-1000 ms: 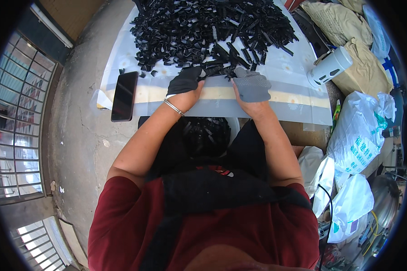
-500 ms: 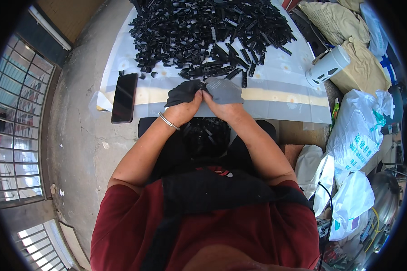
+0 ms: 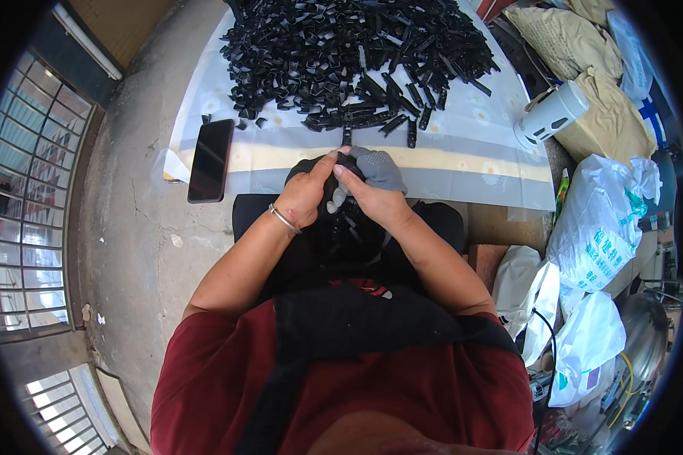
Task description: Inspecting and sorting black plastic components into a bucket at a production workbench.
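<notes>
My left hand, in a dark glove with the thumb bare and a bangle at the wrist, is closed against my right hand, which wears a grey dotted glove. Between their fingertips they pinch a narrow black plastic piece, its far end pointing away from me over the table edge. The fingers beneath are partly hidden. Just below the hands, between my knees, is a dark heap of black pieces; what holds it is hard to make out. A large pile of small black plastic parts lies beyond on the table.
The table has a pale flowered cover. A phone lies at its left edge, and a white tumbler is at the right. White plastic bags and a tan sack crowd the right side. A barred window is at left.
Both hands have come down toward me from the table edge and tilted, so bare thumbs show more. The narrow black piece now sticks out ahead of the fingertips.
</notes>
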Motion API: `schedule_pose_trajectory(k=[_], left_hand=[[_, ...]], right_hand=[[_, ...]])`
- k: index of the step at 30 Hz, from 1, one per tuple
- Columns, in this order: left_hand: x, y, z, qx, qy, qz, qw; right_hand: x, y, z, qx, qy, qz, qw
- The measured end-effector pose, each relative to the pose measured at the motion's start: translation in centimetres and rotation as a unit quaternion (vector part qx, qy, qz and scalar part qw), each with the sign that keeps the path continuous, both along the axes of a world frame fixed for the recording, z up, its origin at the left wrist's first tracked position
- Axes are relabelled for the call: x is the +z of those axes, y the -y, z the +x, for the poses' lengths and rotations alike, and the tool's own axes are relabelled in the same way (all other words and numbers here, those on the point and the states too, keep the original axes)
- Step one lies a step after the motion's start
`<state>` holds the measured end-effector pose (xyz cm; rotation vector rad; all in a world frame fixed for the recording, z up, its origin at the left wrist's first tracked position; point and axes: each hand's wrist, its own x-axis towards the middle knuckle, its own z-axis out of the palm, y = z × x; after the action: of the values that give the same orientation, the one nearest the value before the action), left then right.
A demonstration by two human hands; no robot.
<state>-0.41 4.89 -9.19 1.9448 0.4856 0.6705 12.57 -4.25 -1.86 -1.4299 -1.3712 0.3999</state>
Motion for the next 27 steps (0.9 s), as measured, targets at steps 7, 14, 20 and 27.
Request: schedule_pose_trajectory(k=[7,14,20,27], left_hand=[[6.8,1.9,-0.7,0.088,-0.017,-0.290,0.953],[7.8,1.4,-1.3,0.023,-0.040,-0.144,0.989],[8.5,1.3,-1.1,0.002,-0.027,-0.056,0.998],[9.1,1.3,-1.1,-0.019,-0.052,-0.077,0.995]], right_hand=[[2.8,2.7,1.1,0.001,0.191,-0.058,0.980],[2.9,4.0,2.0,0.012,0.308,-0.059,0.949],[4.1,4.4,1.0,-0.027,0.380,-0.068,0.922],[3.6,4.7,1.3,-0.032,0.385,-0.018,0.922]])
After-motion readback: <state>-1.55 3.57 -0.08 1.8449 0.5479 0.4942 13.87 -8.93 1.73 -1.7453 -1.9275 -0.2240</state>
